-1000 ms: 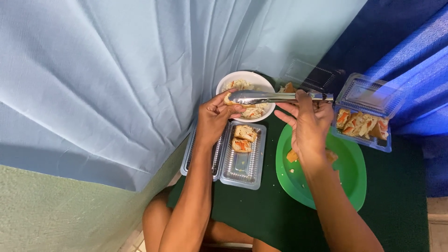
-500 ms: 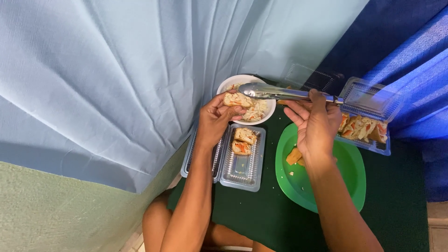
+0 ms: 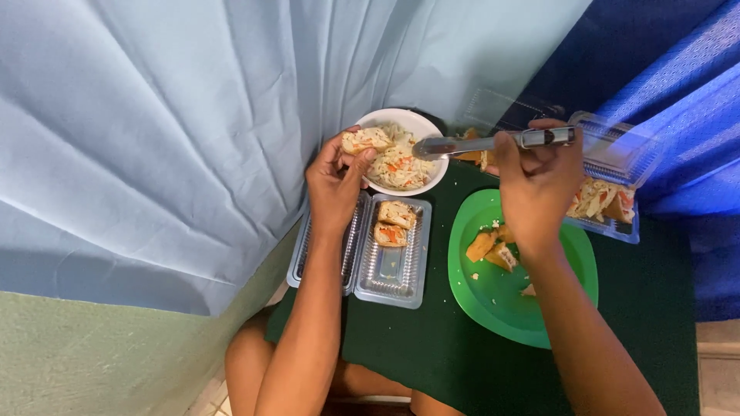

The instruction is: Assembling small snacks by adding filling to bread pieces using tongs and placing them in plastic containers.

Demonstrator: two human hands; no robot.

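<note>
Now the left hand (image 3: 333, 179) pinches a stuffed piece (image 3: 367, 139) over the white bowl (image 3: 420, 125) for filling; the right hand (image 3: 534, 183) clasps metal tongs (image 3: 493, 143).

Bread piece (image 3: 368, 139): small, pale tan, filling showing on top, roughly level; pinched in left-hand fingertips above left rim of white bowl.
Metal tongs (image 3: 493, 143): silver, long, horizontal; handle end gripped in right fist, tips over right side of bowl.
White bowl (image 3: 379, 118): round, holds shredded pale salad with orange bits; at table's far edge.
</note>
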